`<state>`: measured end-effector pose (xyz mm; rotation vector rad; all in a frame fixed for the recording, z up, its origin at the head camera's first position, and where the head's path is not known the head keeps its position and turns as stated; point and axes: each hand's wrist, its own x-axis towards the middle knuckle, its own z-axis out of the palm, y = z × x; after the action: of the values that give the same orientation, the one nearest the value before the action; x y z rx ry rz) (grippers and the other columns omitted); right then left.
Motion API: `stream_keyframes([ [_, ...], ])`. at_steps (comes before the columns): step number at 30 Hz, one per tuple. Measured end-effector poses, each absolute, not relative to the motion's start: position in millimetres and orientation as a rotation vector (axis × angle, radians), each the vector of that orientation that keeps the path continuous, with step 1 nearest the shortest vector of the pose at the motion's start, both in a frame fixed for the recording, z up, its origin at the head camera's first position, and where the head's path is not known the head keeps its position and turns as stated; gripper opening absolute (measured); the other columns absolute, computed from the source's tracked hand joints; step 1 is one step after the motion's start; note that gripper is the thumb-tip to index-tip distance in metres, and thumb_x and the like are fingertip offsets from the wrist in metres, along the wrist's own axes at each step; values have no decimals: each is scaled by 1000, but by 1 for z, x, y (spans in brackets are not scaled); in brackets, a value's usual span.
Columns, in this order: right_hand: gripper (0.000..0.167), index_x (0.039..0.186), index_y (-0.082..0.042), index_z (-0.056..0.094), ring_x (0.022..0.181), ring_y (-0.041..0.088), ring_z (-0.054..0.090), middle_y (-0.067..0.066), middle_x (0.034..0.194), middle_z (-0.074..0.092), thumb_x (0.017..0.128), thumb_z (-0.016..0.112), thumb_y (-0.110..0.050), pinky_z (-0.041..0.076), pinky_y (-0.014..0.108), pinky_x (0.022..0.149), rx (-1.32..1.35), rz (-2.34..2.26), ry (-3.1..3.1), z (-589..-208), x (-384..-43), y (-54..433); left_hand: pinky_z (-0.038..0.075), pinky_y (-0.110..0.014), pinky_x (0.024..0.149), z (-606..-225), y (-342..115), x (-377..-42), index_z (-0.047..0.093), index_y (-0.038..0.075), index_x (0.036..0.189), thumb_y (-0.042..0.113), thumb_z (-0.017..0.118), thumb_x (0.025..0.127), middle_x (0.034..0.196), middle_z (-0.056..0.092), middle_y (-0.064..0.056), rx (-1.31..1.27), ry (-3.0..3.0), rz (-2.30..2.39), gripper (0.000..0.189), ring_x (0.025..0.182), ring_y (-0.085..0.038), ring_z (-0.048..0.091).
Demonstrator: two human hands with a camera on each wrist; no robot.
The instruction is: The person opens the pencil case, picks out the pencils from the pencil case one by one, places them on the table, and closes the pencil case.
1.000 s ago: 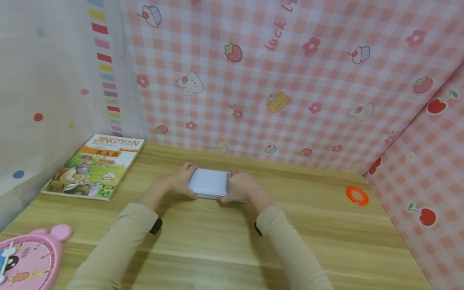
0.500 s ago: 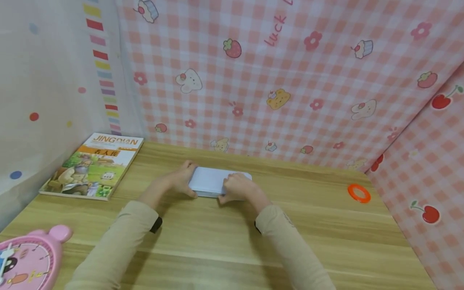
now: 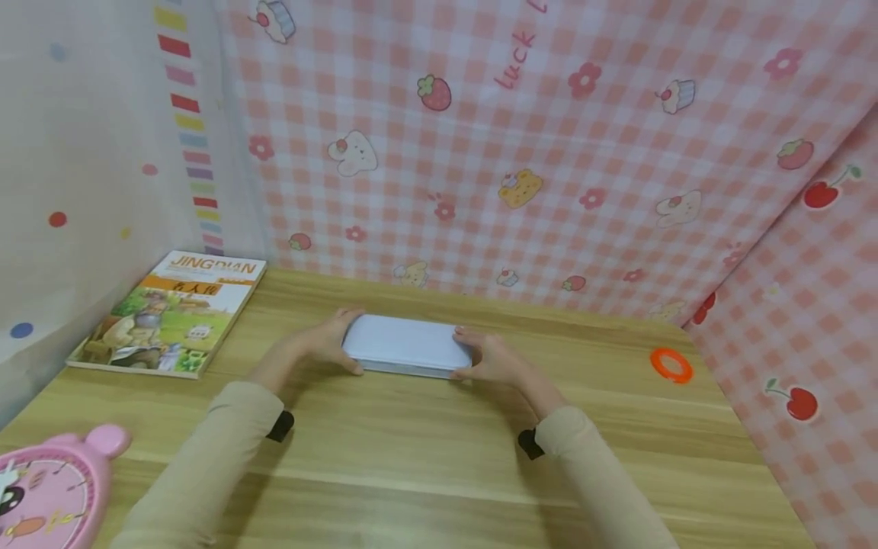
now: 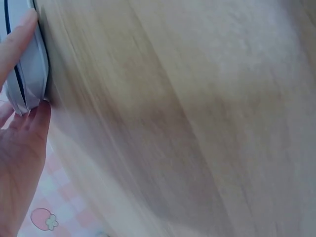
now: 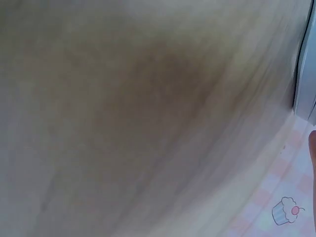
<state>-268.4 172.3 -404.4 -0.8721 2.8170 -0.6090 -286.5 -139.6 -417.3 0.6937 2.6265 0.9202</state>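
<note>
A flat, pale bluish-white case [image 3: 408, 343] with rounded ends lies lengthwise on the wooden table. In the left wrist view, a dark seam runs along the side of the case [image 4: 35, 66]. My left hand [image 3: 328, 341] grips its left end, the thumb at the front corner and the other fingers round the end. At the opposite end, my right hand [image 3: 497, 360] holds the case between thumb and fingers, the thumb low at the front corner. The right wrist view catches only the case's edge [image 5: 307, 84] and a sliver of a finger.
On the left of the table [image 3: 384, 457] lies a picture-covered book [image 3: 171, 316]. A pink toy clock [image 3: 55, 488] is at the lower left, and an orange ring [image 3: 671, 366] at the right. Checked cloth [image 3: 480, 152] hangs along the back and right side.
My right hand has slid from the middle of the case's top out to its right end, uncovering the whole top. My left hand keeps its hold on the left end.
</note>
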Motion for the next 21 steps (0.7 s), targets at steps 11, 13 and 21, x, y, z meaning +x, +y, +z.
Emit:
stream_keyframes([
  [11, 37, 106, -2, 68, 107, 27, 61, 16, 110, 66, 76, 74, -22, 51, 36, 89, -566, -1473, 2667, -402, -268, 178, 18, -56, 110, -419, -148, -283, 2, -12, 140, 14, 82, 65, 137, 29, -37, 684, 2515, 1119, 112, 127, -48, 29],
  [13, 35, 103, -4, 70, 98, 24, 66, 15, 103, 69, 76, 74, -26, 54, 34, 82, -514, -1544, 2695, -402, -270, 178, 18, -55, 111, -420, -148, -283, -4, -12, 139, 9, 81, 65, 137, 29, -38, 691, 2448, 1197, 115, 130, -47, 27],
  [21, 37, 103, -3, 70, 97, 21, 66, 15, 101, 70, 80, 69, -31, 54, 33, 85, -210, -1782, 2709, -400, -287, 170, 15, -50, 113, -422, -150, -286, -6, -2, 142, 3, 77, 69, 144, 19, -33, 714, 2252, 1430, 111, 136, -45, 16],
])
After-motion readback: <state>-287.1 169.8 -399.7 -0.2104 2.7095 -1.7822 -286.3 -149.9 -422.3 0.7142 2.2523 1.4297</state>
